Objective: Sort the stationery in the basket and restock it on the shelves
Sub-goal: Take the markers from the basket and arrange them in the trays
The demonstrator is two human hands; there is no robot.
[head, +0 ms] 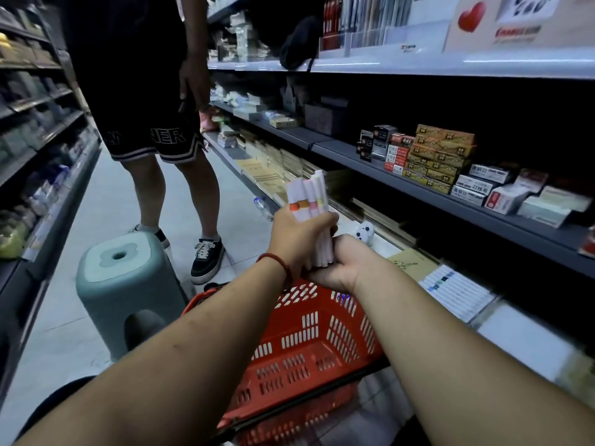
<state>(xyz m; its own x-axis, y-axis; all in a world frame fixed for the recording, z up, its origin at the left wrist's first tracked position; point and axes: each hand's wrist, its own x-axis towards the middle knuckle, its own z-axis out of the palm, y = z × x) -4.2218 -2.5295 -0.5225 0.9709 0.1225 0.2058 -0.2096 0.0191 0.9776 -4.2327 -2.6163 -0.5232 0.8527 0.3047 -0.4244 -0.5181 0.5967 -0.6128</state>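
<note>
A: Grey shelves (418,169) run along the right from one to four o'clock. I count three tiers, with boxes stacked to the front edge of the middle one.

B: And the aisle?

A: One other person (151,130) stands at eleven o'clock, and pale floor lies open between their shoes and the rack's foot. One red basket (309,342) sits at six o'clock and one teal stool (122,278) at eight, just beside it (touching or not, I cannot tell).

B: Hands?

A: Two, both above the basket's far rim. The left hand (299,233) curls round the middle of a bundle of white pens (309,197), and the right hand (341,265) wraps their lower ends. The pens stand upright with four coloured bands showing, but fingers hide the full count.

B: Anything smaller?

A: One clear bottle (262,207) lies on the floor at twelve, against the rack's foot.
</note>
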